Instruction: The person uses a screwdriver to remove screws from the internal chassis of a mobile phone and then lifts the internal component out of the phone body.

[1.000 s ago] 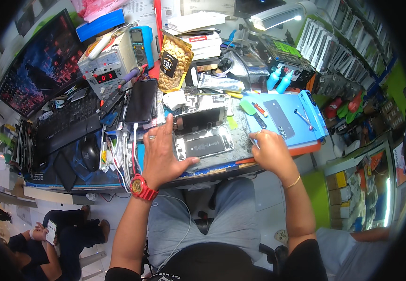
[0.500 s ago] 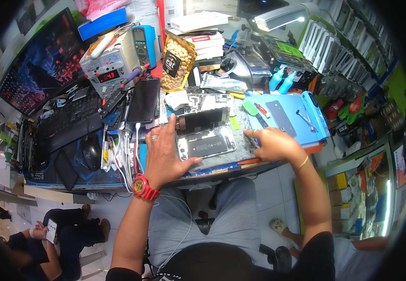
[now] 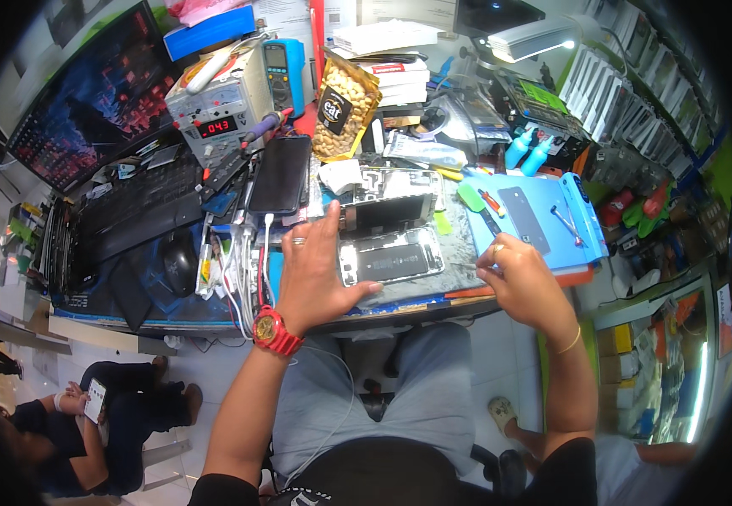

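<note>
An opened smartphone (image 3: 389, 261) lies on a grey work mat (image 3: 457, 268), its dark battery and white-edged frame showing. Its dark screen panel (image 3: 389, 216) stands tilted up along the far side. My left hand (image 3: 308, 266) rests at the phone's left edge, fingers stretched upward and thumb out along the near edge. It is open and appears to touch the phone. To the right, my right hand (image 3: 522, 274) hovers by the mat's right edge, thumb and fingers pinched together; anything between them is too small or hidden to tell. Beyond it lies a small red tool (image 3: 492, 202).
A blue mat (image 3: 551, 215) at the right bears a dark flat panel and a small screwdriver-like tool (image 3: 567, 223). Another phone (image 3: 281, 175) with a white cable lies left, before a power supply (image 3: 218, 118). A nut bag (image 3: 345, 110) and stacked boxes stand behind. A person sits lower left.
My right hand has moved slightly right and its fingers have drawn together into a pinch. The whole view has shifted a little; my left hand stays at the opened phone.
</note>
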{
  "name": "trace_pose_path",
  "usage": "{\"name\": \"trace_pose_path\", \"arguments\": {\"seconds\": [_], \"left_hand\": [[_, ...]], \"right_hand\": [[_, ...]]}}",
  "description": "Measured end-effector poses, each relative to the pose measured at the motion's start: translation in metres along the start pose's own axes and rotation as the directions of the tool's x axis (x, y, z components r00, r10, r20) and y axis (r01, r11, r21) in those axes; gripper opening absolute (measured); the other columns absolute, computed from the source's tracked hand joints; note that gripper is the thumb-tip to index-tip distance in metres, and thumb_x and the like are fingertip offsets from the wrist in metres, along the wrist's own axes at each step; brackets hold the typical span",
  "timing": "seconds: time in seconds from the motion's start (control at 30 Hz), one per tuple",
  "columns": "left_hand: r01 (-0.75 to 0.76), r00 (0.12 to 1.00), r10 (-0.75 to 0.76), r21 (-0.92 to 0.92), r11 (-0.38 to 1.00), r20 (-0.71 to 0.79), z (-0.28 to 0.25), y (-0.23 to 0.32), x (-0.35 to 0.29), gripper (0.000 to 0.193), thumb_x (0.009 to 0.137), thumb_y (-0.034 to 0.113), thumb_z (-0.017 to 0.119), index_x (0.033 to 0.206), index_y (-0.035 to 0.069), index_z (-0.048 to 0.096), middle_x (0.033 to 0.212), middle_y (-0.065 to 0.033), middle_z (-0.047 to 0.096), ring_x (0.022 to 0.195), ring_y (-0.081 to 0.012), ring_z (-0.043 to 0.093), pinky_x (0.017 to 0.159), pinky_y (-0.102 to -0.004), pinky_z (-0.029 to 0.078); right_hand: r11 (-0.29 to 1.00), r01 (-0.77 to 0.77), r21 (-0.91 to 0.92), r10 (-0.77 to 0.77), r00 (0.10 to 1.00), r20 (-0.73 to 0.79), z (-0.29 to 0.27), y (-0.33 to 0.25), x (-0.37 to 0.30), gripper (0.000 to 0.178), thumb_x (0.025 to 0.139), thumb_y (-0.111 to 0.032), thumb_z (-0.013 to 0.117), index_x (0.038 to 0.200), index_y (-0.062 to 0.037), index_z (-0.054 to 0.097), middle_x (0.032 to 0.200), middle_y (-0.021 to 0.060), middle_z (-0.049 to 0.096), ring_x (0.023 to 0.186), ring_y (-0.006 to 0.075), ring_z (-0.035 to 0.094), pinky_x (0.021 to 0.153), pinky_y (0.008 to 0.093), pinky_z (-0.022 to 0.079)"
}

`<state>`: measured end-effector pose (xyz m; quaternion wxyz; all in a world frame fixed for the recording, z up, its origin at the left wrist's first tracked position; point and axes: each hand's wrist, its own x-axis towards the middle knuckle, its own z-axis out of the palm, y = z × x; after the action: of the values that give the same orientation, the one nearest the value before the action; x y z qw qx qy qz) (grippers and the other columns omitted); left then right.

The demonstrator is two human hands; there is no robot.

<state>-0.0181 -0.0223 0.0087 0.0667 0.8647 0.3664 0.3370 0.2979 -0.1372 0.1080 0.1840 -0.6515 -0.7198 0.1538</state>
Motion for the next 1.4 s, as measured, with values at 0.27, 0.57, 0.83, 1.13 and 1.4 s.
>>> {"name": "trace_pose_path", "arguments": {"seconds": [0.27,0.57,0.83,1.13,1.4], "left_hand": [[0.034,0.999,-0.034,-0.009,0.999,0.024,0.002,-0.003,-0.001,0.145,0.066,0.058,0.099,0.173,-0.005,0.024,0.15,-0.0177,0.06,0.131,-0.0375,0.051,0.116,-0.0525,0.034],[0.036,0.999,-0.036,0.013,0.999,0.009,0.003,-0.003,-0.003,0.148,0.066,0.062,0.098,0.174,-0.003,0.022,0.147,-0.0172,0.06,0.132,-0.0381,0.052,0.118,-0.0534,0.034],[0.013,1.0,-0.013,-0.022,1.0,-0.014,0.005,-0.004,-0.002,0.147,0.067,0.062,0.098,0.174,-0.003,0.023,0.147,-0.0146,0.061,0.131,-0.036,0.053,0.118,-0.0539,0.034],[0.034,0.999,-0.033,-0.009,0.999,0.019,0.006,-0.004,-0.002,0.15,0.068,0.064,0.096,0.175,-0.005,0.017,0.149,-0.0136,0.061,0.132,-0.0361,0.053,0.119,-0.0543,0.033],[0.043,0.999,-0.044,0.01,0.999,0.024,0.006,-0.005,-0.002,0.151,0.067,0.063,0.097,0.175,-0.005,0.017,0.149,-0.0136,0.061,0.134,-0.0362,0.052,0.119,-0.0548,0.033]], "right_hand": [[0.98,0.103,0.168,-0.006,0.868,-0.497,0.05,0.005,0.029,0.03,0.096,-0.004,0.08,0.124,0.0019,0.07,0.086,0.0186,0.075,0.077,0.0348,0.076,0.07,0.0418,0.059],[0.865,0.362,0.348,-0.129,0.83,-0.543,0.082,-0.048,0.074,0.045,0.103,0.0,0.071,0.143,0.0001,0.051,0.1,0.0205,0.076,0.085,0.0375,0.078,0.075,0.0431,0.061],[0.867,0.358,0.347,-0.175,0.87,-0.462,0.113,-0.063,0.1,0.038,0.103,-0.003,0.071,0.139,0.0,0.057,0.101,0.0196,0.076,0.093,0.0415,0.077,0.079,0.0482,0.059],[0.867,0.343,0.36,-0.166,0.882,-0.442,0.119,-0.063,0.102,0.037,0.103,-0.003,0.07,0.137,-0.0003,0.058,0.102,0.02,0.076,0.095,0.0415,0.077,0.081,0.0496,0.059],[0.857,0.357,0.371,-0.172,0.878,-0.446,0.122,-0.062,0.102,0.034,0.103,-0.002,0.07,0.134,-0.0001,0.058,0.104,0.0194,0.076,0.096,0.0394,0.077,0.081,0.0486,0.06]]}}
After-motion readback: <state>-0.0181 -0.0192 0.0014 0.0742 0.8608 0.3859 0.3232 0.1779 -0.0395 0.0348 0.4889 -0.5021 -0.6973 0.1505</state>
